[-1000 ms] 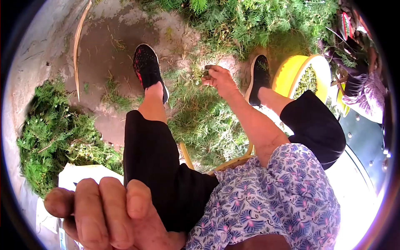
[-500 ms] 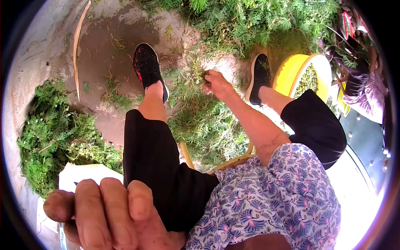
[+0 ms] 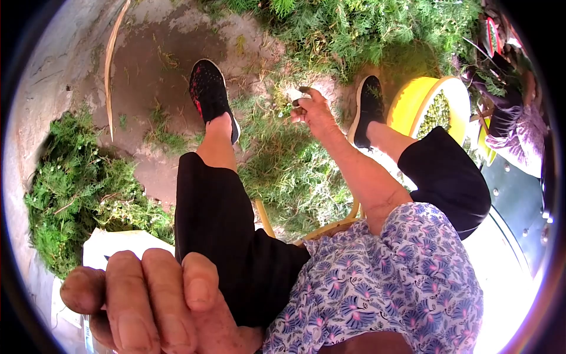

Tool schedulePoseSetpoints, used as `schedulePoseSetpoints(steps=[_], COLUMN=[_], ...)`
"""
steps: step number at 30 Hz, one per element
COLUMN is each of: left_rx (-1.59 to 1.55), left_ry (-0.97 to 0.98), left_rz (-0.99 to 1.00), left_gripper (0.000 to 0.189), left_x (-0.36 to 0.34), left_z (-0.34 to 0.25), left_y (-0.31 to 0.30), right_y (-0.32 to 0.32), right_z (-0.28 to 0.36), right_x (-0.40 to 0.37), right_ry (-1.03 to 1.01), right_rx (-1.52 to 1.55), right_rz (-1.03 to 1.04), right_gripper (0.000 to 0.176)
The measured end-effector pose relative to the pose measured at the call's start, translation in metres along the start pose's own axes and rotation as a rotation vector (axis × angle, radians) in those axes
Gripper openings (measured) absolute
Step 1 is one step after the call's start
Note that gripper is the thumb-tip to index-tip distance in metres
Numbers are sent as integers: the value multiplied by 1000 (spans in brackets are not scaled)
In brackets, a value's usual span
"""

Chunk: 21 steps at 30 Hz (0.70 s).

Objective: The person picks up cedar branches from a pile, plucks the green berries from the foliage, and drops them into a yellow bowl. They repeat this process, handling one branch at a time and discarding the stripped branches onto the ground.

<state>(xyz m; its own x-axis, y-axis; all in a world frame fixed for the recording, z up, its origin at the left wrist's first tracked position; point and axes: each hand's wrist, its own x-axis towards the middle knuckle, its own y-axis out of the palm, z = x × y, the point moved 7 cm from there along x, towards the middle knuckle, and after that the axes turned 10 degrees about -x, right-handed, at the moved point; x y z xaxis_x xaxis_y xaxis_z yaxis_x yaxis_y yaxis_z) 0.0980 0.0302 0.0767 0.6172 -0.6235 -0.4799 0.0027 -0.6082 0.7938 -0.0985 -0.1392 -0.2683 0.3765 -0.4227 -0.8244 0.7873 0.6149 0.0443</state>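
Close to the camera at the lower left is my left hand (image 3: 147, 304), its fingers curled; what they hold, if anything, is hidden. My right hand (image 3: 317, 113) reaches down between the two black shoes, thumb and fingers apart, with nothing visibly held. Just left of its fingertips, loose green sprigs (image 3: 274, 109) are scattered over the ground. Below that hand a thicker layer of cut greenery (image 3: 300, 177) spreads in front of the yellow seat edge (image 3: 336, 229).
Piles of green branches lie at the top (image 3: 365, 29) and at the left (image 3: 71, 189). A yellow tub (image 3: 407, 106) with small green pieces stands beside the right shoe (image 3: 368, 109). A person in purple clothing (image 3: 519, 138) is at the right edge.
My right hand has opened from a closer grip and shifted slightly right, its fingers now spread. My left hand stays curled in nearly the same place.
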Motion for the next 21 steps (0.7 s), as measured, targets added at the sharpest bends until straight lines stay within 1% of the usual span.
schedulePoseSetpoints(steps=[1,2,3,4,6,7,8,9,10,11,12,14,15,16,18,19,20,21], left_rx=[0,-67,-134,-134,-119,-118,-51,14,14,27,39,32,27,26,16,17,0,-18], left_ry=[0,101,201,202,218,220,104,-13,-11,-35,-59,-34,-9,-8,-11,-10,-26,-42], left_rz=[-1,-59,-118,-119,-98,-101,-56,-11,-13,13,39,25,11,12,8,6,17,28], left_gripper=[22,26,33,33,30,30,23,20,20,21,22,23,24,24,25,25,24,24], left_x=[0,-1,-2,-2,-2,-1,2,4,4,5,4,0,-1,-1,0,0,1,1], left_z=[4,4,1,2,1,-4,-4,-2,-5,-5,-5,-4,-4,-4,-4,-5,-5,-4], left_y=[4,6,4,4,4,2,1,1,-1,-1,-1,-2,-3,-3,-3,-4,-5,-5], right_y=[-5,-10,-8,-6,5,7,5,-2,-11,-15,-8,-3,-7,-8,0,-1,2,8], right_z=[0,2,3,2,-5,-6,-16,-19,-24,-26,-17,-1,-12,-14,-29,-44,-51,-44], right_x=[2,2,1,-1,-6,-5,0,8,17,23,15,-5,2,2,5,14,17,13], right_ry=[-44,-87,-98,-97,-29,-56,-55,-221,-387,-629,-629,-424,-339,-341,-190,-327,-327,-522], right_rx=[-44,-88,-268,-268,-713,-797,-797,-691,-581,-636,-638,-224,-260,-261,-572,-676,-675,-870], right_rz=[-79,-158,-141,-140,-88,-143,-139,-221,-303,-429,-429,-461,-376,-376,-253,-241,-239,-349], right_gripper=[29,25,28,28,30,34,34,34,35,37,37,35,32,32,32,25,25,23])
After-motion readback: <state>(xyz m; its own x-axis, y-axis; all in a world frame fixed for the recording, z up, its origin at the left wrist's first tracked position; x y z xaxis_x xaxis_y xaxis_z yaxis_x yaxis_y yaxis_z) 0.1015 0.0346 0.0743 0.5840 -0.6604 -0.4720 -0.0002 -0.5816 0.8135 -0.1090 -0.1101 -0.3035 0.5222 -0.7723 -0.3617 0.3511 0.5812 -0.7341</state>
